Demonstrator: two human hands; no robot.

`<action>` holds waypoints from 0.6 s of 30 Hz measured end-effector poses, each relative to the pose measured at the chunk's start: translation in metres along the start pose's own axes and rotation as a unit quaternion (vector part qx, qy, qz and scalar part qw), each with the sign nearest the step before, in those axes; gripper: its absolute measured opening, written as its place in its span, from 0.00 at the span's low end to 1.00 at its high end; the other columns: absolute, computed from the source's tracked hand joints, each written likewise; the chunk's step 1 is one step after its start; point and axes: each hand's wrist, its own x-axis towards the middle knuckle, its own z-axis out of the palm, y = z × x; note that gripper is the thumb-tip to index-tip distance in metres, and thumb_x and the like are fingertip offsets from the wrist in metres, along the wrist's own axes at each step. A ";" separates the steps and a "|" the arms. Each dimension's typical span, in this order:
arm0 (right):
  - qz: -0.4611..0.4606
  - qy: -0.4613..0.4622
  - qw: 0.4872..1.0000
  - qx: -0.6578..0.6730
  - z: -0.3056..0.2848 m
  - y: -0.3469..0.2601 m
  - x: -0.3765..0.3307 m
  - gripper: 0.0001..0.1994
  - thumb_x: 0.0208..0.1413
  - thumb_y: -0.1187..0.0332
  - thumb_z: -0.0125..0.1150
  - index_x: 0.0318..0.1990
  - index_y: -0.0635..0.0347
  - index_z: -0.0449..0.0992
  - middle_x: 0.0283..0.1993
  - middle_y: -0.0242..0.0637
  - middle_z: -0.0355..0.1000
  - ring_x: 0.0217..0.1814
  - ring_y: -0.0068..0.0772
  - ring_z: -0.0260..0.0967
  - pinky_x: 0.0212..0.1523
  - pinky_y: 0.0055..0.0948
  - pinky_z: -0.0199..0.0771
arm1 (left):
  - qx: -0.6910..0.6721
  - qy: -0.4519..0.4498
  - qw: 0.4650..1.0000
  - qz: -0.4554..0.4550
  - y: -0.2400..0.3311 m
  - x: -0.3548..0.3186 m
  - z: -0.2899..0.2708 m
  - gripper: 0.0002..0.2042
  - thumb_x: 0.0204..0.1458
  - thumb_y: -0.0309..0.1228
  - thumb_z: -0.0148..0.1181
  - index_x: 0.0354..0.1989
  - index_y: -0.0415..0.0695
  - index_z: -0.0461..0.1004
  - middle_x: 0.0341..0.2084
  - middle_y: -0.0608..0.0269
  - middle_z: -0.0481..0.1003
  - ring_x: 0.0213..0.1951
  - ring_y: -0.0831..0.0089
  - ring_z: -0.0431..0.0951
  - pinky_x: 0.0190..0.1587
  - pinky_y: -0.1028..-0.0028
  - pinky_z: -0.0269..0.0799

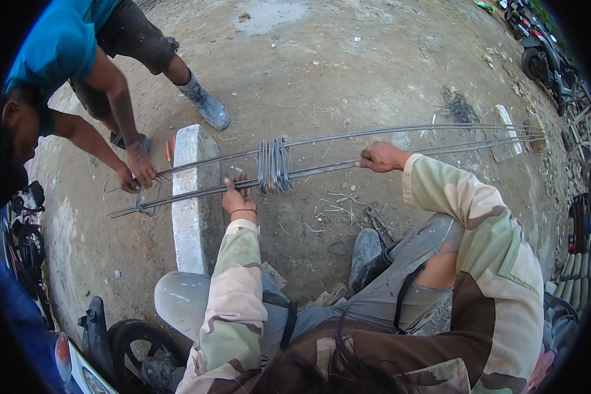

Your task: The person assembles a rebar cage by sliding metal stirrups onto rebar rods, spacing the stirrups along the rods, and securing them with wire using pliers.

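a camouflage cloth jacket (pixel 427 351) spreads below left hand (pixel 240 198) and right hand (pixel 384 157), both gripping slim metal rods (pixel 322 171).

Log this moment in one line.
left hand: holding rods | right hand: holding rods | metal hoops: around rods | co-worker's hands: near rods' left ends

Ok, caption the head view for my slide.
Left hand and right hand on long metal rods, either side of bunched loops; a co-worker leans in at the left end.

Steel rods (pixel 325 169) across whitish block (pixel 189 226)
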 end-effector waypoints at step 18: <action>0.055 -0.179 0.978 0.097 -0.013 -0.005 0.020 0.29 0.65 0.46 0.48 0.33 0.68 0.80 0.29 0.42 0.80 0.33 0.35 0.80 0.38 0.36 0.77 | 0.195 -0.139 0.956 -0.170 -0.016 -0.010 -0.007 0.36 0.41 0.46 0.78 0.51 0.28 0.72 0.44 0.50 0.78 0.50 0.64 0.74 0.56 0.60 0.66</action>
